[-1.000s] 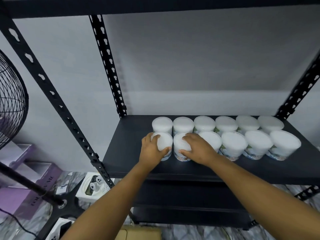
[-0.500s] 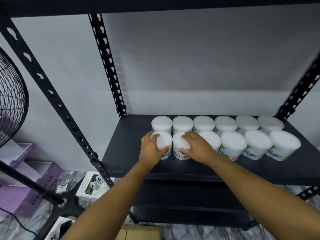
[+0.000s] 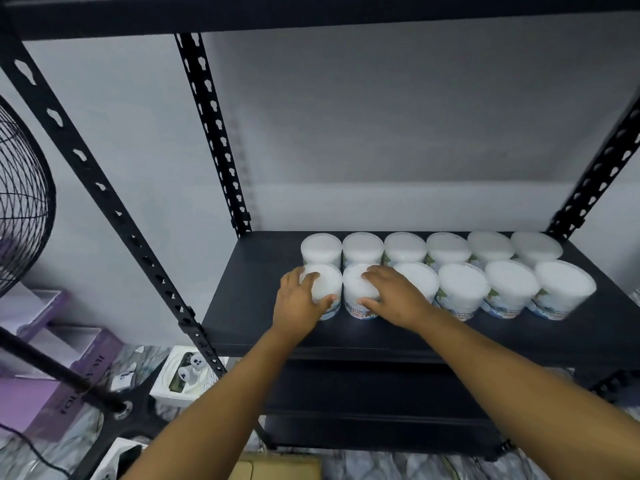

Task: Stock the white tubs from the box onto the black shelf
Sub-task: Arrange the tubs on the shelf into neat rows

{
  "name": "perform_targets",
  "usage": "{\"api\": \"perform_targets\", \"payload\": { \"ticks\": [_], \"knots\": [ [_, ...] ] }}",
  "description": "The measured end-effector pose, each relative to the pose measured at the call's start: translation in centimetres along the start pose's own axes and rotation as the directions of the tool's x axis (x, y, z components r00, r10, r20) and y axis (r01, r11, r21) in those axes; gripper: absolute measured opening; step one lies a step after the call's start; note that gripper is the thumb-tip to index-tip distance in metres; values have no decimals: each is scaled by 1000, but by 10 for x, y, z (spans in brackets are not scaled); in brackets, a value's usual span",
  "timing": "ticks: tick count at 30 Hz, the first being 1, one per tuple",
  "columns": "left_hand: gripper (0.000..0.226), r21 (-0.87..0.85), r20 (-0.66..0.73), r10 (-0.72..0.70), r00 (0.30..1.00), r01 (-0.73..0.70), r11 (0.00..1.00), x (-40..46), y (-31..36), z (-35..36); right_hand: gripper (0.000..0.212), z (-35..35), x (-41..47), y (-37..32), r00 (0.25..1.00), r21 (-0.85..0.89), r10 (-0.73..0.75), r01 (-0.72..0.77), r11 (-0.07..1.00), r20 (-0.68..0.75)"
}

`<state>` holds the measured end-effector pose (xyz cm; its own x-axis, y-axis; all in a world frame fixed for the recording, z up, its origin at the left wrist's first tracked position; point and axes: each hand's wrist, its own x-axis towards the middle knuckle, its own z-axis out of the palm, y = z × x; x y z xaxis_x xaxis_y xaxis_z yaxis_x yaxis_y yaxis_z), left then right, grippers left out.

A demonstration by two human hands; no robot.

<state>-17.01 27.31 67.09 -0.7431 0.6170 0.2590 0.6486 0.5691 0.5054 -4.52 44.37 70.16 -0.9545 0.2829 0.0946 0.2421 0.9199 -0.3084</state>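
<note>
Two rows of white tubs stand on the black shelf (image 3: 249, 306), several in each row. My left hand (image 3: 299, 299) grips the leftmost front tub (image 3: 327, 282), fingers over its lid and thumb on its near side. My right hand (image 3: 394, 294) grips the tub beside it (image 3: 356, 289) the same way. Both tubs stand on the shelf, touching each other and the row behind. The back row (image 3: 446, 245) runs to the right upright. A corner of the cardboard box (image 3: 277, 467) shows at the bottom edge.
The shelf's perforated black uprights (image 3: 211, 133) rise at left and right, with a board overhead. A black fan (image 3: 24, 209) and its stand (image 3: 69, 379) are at the left. Purple boxes (image 3: 45, 386) and small white boxes (image 3: 183, 374) lie on the marble floor. Bare shelf surface lies left of the tubs.
Both hands stay on the same two front tubs; they and the tubs have barely shifted.
</note>
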Motion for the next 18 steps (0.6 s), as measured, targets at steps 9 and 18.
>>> {"api": "perform_targets", "payload": {
  "ticks": [9,18],
  "knots": [
    [65,59,-20,14,1000,-13,998,-6,-2,-7,62,-1,0,-1,1000,-35,0,1,999,9],
    [73,122,-33,19,999,-15,992,-8,-7,-12,59,-1,-1,-4,1000,-28,5,-5,1000,-3]
  ]
}}
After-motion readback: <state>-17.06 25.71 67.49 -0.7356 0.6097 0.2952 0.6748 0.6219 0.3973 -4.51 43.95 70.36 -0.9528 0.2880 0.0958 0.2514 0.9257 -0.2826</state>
